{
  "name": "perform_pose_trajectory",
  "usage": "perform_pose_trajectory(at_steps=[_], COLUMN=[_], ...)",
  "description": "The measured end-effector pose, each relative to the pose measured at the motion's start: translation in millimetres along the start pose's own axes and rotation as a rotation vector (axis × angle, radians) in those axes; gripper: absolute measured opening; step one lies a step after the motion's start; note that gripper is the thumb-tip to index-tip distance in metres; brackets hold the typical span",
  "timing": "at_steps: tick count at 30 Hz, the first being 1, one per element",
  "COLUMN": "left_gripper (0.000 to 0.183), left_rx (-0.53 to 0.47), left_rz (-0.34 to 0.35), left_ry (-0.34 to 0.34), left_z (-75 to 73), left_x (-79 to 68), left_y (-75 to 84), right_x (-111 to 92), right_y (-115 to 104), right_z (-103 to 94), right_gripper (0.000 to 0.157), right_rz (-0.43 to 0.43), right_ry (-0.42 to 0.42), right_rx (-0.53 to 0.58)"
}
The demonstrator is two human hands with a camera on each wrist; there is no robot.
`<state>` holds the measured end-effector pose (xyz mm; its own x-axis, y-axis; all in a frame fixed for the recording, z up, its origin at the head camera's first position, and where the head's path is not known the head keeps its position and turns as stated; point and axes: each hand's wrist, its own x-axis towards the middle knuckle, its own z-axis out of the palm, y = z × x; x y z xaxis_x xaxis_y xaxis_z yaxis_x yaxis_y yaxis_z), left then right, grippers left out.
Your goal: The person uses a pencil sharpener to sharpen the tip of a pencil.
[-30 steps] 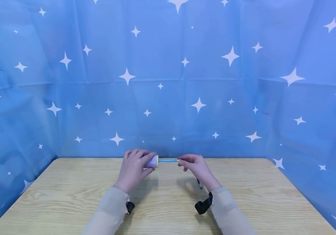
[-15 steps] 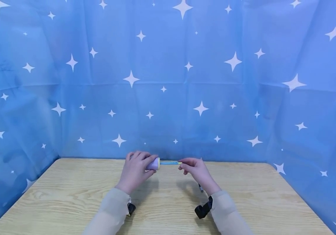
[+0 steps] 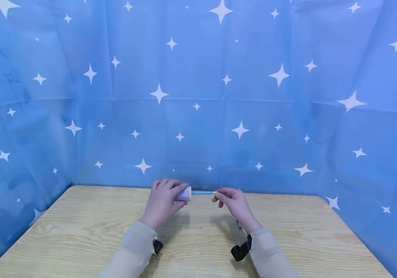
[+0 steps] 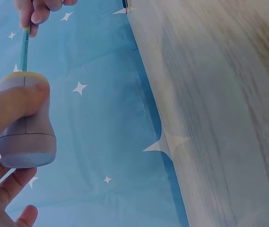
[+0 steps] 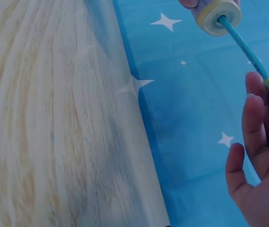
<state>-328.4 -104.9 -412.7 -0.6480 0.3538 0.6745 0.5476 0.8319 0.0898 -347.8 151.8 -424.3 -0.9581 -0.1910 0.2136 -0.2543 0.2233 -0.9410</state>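
Left hand: the left hand (image 3: 163, 204) grips the cylinder, thumb along one side and fingers round the other; hold judged firm.
Cylinder: the purple cylinder (image 3: 183, 194) lies on its side in the grip, raised off the tabletop (image 3: 80, 231) near its far edge, its pale end face (image 5: 234, 12) turned right.
Rod: the thin blue rod (image 3: 202, 193) runs roughly level between the hands, its left end in the hole of the end face. How deep it goes cannot be seen.
Right hand: thumb and forefinger of the right hand (image 3: 234, 199) pinch the rod's yellow end; the other fingers stay off it.
Dark item: a small dark item (image 3: 239, 224) on the tabletop, mostly covered by the right wrist; not identifiable.
Curtain: the starred curtain (image 3: 198, 58) sits slightly lower and further right in the head view than a second ago; the viewpoint has shifted a little.
Change at the joint: none clear. Both grips match the earlier frames, and the exposed length of rod looks much the same.
Finding: cylinder and rod remain joined and aligned; judged as work in progress, with no visible advance over this interval.
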Motion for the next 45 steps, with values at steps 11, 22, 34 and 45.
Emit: perform_pose_trajectory(at_steps=[11,22,34,45], left_gripper=[0.052,0.052,0.052,0.051], left_rx=[-0.003,-0.019,-0.01,-0.026], left_rz=[0.004,-0.006,-0.005,-0.004], left_ry=[0.009,0.005,0.009,0.001], left_z=[-0.8,-1.3,-3.3,-3.6], left_x=[3.7,1.1,6.2,3.3], left_y=[3.3,3.6,1.9,1.3], right_x=[-1.3,-2.2,1.9,-0.2], right_y=[-0.8,-0.7,-8.2,-6.2], right_z=[-1.8,1.6,-0.3,3.1], right_gripper=[0.023,0.024,0.023,0.023], right_rz=[0.009,0.034,0.04,0.039], right_ry=[0.042,0.051,0.054,0.082], right_rx=[-0.028,-0.044,-0.088,-0.073])
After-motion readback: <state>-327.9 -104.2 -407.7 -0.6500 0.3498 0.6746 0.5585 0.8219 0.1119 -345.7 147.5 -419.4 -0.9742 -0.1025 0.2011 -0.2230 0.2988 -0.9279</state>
